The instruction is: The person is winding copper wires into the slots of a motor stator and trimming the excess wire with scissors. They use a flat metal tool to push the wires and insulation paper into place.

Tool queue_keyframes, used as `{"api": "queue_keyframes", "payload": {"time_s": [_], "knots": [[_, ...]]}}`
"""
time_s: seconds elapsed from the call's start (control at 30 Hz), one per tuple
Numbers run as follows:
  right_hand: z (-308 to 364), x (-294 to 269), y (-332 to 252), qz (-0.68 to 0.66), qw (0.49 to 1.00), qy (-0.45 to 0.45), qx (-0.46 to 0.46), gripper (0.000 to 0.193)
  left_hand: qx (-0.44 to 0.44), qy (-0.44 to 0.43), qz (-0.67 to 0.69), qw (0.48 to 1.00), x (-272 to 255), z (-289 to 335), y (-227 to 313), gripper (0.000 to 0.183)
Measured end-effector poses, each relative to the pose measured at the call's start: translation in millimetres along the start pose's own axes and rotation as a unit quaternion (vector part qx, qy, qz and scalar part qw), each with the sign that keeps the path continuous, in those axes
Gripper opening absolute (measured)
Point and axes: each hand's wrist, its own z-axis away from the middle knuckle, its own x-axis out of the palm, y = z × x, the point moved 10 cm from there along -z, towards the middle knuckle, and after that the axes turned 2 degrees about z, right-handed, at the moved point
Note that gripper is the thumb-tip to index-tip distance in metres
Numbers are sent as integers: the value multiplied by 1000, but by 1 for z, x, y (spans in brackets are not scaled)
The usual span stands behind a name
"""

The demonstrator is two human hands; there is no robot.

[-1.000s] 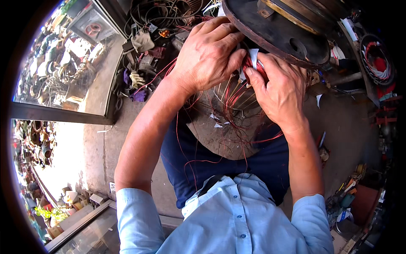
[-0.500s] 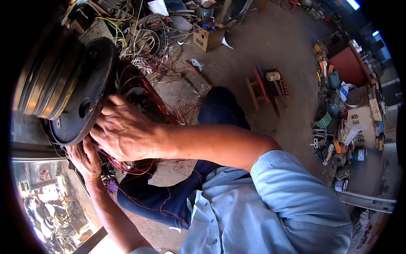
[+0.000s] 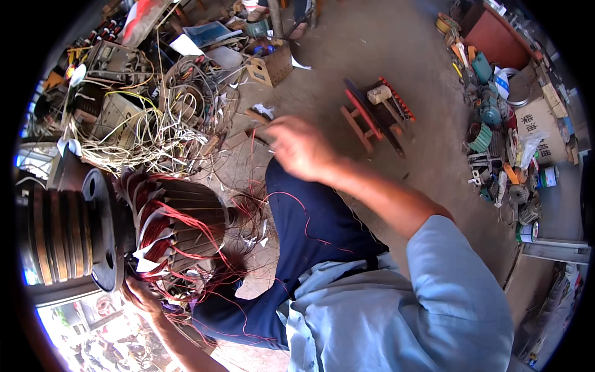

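Observation:
A motor rotor (image 3: pixel 192 239) lies on its side at the left, with dark slot bars and red winding wires (image 3: pixel 180 214). Pieces of white insulating paper (image 3: pixel 149 260) stick out among the wires. On its shaft sit a black disc (image 3: pixel 105 229) and copper-coloured slip rings (image 3: pixel 59 235). My left hand (image 3: pixel 142 297) is at the disc's lower edge beside the windings; its fingertips are hidden there. My right hand (image 3: pixel 300 147) is in the air over my knee, away from the rotor, and motion blurs its fingers. Loose red wires trail across my dark trousers.
Tangled cable (image 3: pixel 142 146) and scrap heap up at the far left, near an open cardboard box (image 3: pixel 273 65). A small wooden stool (image 3: pixel 365 121) with a mallet (image 3: pixel 379 94) on it stands ahead. Tools, cans and a carton (image 3: pixel 536 127) line the right side.
My right hand has left the disc and swung up to the right. My left hand stays low by the disc. The view has shifted, so the rotor's red windings now show.

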Motion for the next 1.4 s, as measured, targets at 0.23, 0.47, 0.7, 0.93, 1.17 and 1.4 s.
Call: {"api": "queue_keyframes", "payload": {"time_s": [0.23, 0.47, 0.7, 0.93, 1.17, 1.4], "knots": [[209, -109, 369, 309, 840, -132, 426, 20, -116, 27, -15, 993, -21, 4, -9, 62], [304, -202, 493, 414, 758, -200, 463, 35, -143, 67, -11, 987, -12, -1, 8, 64], [332, -214, 551, 273, 752, -62, 597, 39, -133, 72, -208, 966, -28, -3, 29, 58], [296, -207, 582, 394, 743, -165, 515, 48, -78, 57, -294, 951, 6, -18, 56, 53], [349, -231, 732, 561, 591, -448, 369, 47, -85, 36, -291, 952, 4, -12, 53, 49], [298, -170, 720, 485, 671, -380, 412, 46, -108, 47, -299, 947, -24, -17, 108, 46]]}}
